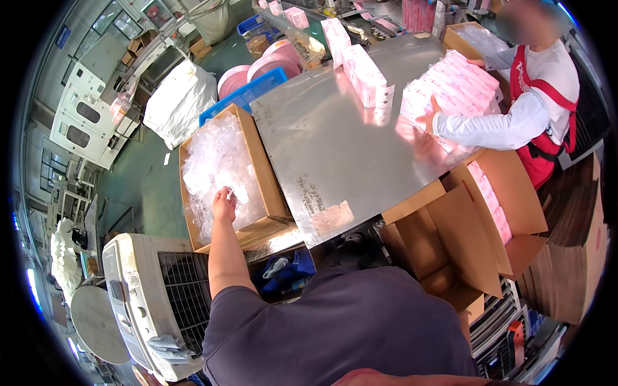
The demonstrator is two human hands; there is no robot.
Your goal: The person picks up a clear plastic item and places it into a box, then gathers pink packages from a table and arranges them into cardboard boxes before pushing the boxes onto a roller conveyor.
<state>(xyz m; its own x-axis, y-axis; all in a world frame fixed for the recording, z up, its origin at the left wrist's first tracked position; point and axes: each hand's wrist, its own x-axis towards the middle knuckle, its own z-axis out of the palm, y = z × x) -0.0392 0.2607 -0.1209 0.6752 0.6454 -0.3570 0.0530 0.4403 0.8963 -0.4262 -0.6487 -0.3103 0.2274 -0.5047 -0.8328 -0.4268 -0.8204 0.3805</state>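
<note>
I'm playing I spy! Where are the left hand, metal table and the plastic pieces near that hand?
Left hand [223, 205]: head view, middle of the hand.
Metal table [328, 154]: head view, bare top.
Plastic pieces [216, 164]: head view, middle of the heap.

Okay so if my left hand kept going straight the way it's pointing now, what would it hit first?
Most likely the heap of clear plastic pieces in the open cardboard box. The left hand points into it and may already touch some, though depth is hard to judge.
</note>
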